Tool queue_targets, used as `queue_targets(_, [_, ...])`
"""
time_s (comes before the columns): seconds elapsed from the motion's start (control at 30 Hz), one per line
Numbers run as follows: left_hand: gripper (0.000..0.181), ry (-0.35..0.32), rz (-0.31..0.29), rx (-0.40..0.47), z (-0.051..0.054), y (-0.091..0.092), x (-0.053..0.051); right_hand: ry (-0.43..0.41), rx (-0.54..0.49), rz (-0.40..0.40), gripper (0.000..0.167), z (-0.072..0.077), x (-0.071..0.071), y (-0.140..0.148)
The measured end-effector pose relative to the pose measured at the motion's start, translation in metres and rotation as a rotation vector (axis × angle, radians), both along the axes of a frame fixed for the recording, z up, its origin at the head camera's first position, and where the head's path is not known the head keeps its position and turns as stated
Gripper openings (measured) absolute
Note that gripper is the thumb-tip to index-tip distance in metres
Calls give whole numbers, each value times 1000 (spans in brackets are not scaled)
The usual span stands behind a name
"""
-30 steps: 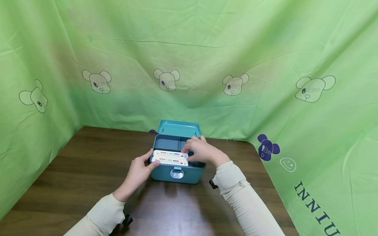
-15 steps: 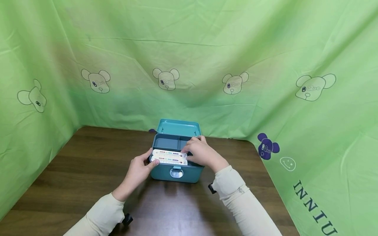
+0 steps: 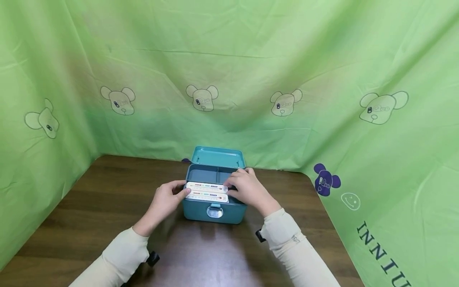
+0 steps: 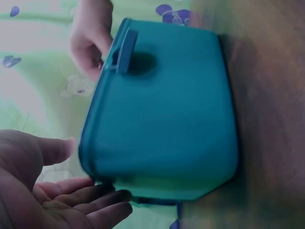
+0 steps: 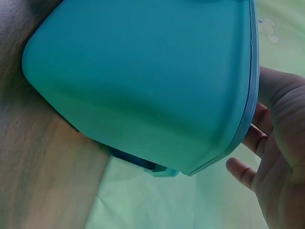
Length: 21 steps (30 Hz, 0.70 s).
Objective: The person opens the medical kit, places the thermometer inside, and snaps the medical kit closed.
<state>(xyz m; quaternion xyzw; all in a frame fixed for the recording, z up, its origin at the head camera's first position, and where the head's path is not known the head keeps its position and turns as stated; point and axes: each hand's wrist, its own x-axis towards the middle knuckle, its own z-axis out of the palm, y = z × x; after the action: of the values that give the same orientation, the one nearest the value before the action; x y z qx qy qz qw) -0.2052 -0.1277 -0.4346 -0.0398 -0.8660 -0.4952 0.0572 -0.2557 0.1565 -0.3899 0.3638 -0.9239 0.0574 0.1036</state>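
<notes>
A teal lidded storage box (image 3: pixel 234 214) stands on the table, its lid (image 3: pixel 218 156) tipped back. Inside its front part, two long white cases (image 3: pixel 208 196) with small coloured print lie side by side. My left hand (image 3: pixel 166 201) is at the box's left end, thumb by the cases' left ends. In the left wrist view its fingers (image 4: pixel 107 200) are extended and apart near the rim. At the cases' right ends is my right hand (image 3: pixel 249 189), its fingers over the rim. The right wrist view shows those fingers (image 5: pixel 257 138) loosely bent; some tips are hidden.
A grey tray (image 3: pixel 202 174) with a divider sits in the back of the box. A metal latch (image 3: pixel 215 211) is on the front wall. The wooden table (image 3: pixel 89 223) is bounded behind and at the sides by green printed cloth (image 3: pixel 229 131).
My left thumb has come off the front case and the left hand has drawn slightly back to the left. The right hand has shifted slightly to the right. The cases stay in the box.
</notes>
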Motion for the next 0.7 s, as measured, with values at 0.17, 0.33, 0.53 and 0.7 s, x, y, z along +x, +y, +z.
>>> queue_targets(0.17, [46,-33,-27,-15,6,-7,-13,1,-72,-25,15,-3,-1,10])
queue_targets(0.33, [52,-84,-50,23,11,-14,-29,4,-184,-74,18,-7,-8,22])
queue_targets(0.53, [55,-123,-30,60,11,-17,-56,-52,-421,-218,28,-15,-24,40])
queue_targets(0.7, [54,-146,-17,148,-1,-17,-78,-114,-602,-338,30,-27,-37,49])
